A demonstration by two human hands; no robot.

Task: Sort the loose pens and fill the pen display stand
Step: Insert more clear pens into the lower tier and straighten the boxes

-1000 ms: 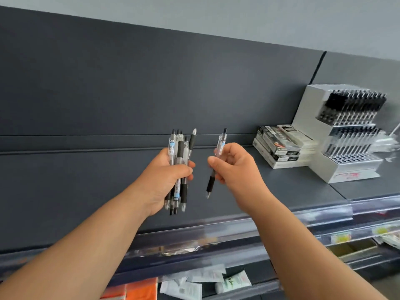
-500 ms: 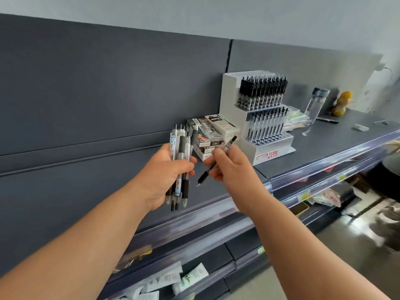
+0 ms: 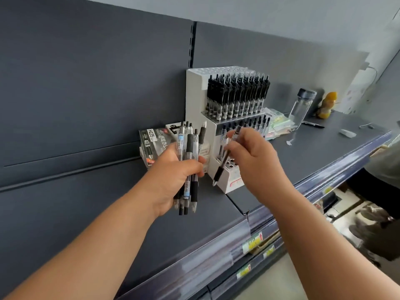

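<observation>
**Desk:** Entry one. Which step is in hand?

**Operator:** Filling. My right grip [image 3: 255,155] is pinched on a single pen [image 3: 223,162]. The pen is tip down and slanted, just in front of the lowest tier of the pen display stand [image 3: 195,100]. I judge it not yet seated.

**Desk:** Stock held?

**Operator:** My left grip [image 3: 173,178] is clamped round a bundle of pens [image 3: 188,148], held upright just left of the stand (mixed sorts: clear barrels, black sleeves, one white-topped).

**Desk:** Stand condition?

**Operator:** The top tier is packed with black pens. The middle tier is partly hidden by my right grip. The bottom tier shows open holes. The stand sits on the shelf [image 3: 324,152], against the back panel.

**Desk:** What does the next move call for?

**Operator:** In my judgement, stand the pen upright over an open hole, then lower it tip first. A slanted entry could catch a rim or knock a neighbouring pen.

**Desk:** Legible writing?

**Operator:** The pen box [image 3: 151,140] behind my left grip reads "H035", and I cannot make out its other characters. The red mark on the stand's front is too blurred to read. The yellow price tags [image 3: 252,242] on the lower shelf edge are unreadable.
</observation>
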